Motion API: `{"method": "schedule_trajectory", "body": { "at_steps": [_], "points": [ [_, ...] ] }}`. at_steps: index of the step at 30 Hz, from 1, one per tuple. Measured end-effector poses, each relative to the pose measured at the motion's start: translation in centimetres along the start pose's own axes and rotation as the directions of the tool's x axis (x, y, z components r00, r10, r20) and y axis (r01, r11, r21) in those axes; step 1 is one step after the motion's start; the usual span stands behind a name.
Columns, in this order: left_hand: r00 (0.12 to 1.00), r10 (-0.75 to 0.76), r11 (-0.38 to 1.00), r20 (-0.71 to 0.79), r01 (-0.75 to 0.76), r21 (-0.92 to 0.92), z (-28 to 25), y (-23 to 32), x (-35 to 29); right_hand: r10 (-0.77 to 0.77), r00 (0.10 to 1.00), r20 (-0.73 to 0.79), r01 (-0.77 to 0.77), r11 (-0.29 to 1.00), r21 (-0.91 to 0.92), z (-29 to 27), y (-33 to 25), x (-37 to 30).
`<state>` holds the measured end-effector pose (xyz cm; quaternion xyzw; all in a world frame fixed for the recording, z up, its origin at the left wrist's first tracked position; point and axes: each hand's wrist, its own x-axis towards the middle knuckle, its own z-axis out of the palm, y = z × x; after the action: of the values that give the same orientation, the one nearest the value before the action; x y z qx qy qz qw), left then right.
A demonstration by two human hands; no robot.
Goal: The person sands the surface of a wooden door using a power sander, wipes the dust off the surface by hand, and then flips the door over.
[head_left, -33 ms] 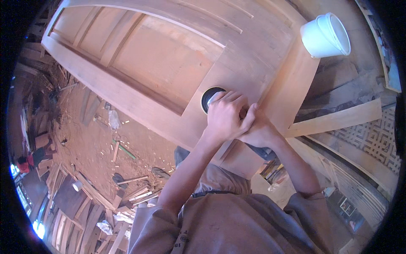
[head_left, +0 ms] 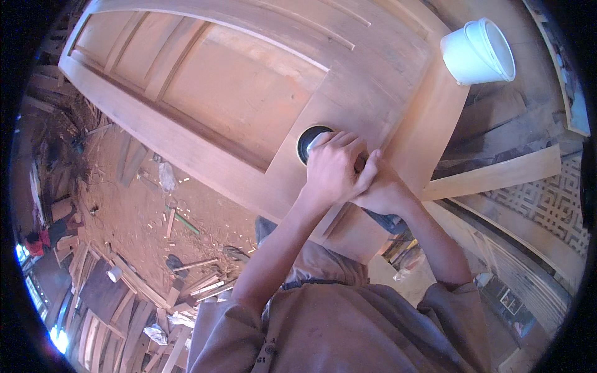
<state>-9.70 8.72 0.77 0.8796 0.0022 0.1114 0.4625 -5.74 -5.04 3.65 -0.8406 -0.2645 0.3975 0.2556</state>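
Observation:
A pale wooden panel door (head_left: 249,74) with recessed panels lies flat in front of me. On its near-right part rests a disc sander (head_left: 305,146), its round dark disc rimmed in yellow. My left hand (head_left: 336,166) is closed over the front of the tool. Just behind it, my right hand (head_left: 380,186) is wrapped round the sander's body, which the hands mostly hide. The two hands touch each other.
A white bucket (head_left: 477,53) stands at the far right beside the door. To the right a plank (head_left: 497,174) sticks out near a lattice-patterned panel (head_left: 547,199). Wood offcuts (head_left: 205,286) and shavings litter the brown floor on the left, with a green strip (head_left: 185,222) among them.

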Motion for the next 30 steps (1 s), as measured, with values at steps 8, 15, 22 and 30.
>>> {"method": "schedule_trajectory", "body": {
  "at_steps": [8,15,22,30],
  "points": [
    [0.994,0.100,0.993,0.033,-0.098,-0.062,4.5,-0.2,10.0,0.035,0.990,-0.136,-0.037,0.999,-0.012,-7.0,4.3,3.1],
    [0.988,0.148,0.986,0.045,-0.144,-0.082,7.3,-0.5,18.1,0.194,0.975,-0.111,-0.183,0.978,0.103,-14.2,6.8,6.5],
    [0.988,0.153,0.985,0.031,-0.151,-0.082,10.3,-1.1,26.0,0.180,0.956,-0.231,-0.179,0.984,0.025,-20.1,10.1,10.0],
    [0.988,0.152,0.988,0.032,-0.150,-0.039,12.5,-2.1,33.7,0.274,0.929,-0.249,-0.286,0.958,-0.013,-26.1,11.2,13.9]
  ]
}}
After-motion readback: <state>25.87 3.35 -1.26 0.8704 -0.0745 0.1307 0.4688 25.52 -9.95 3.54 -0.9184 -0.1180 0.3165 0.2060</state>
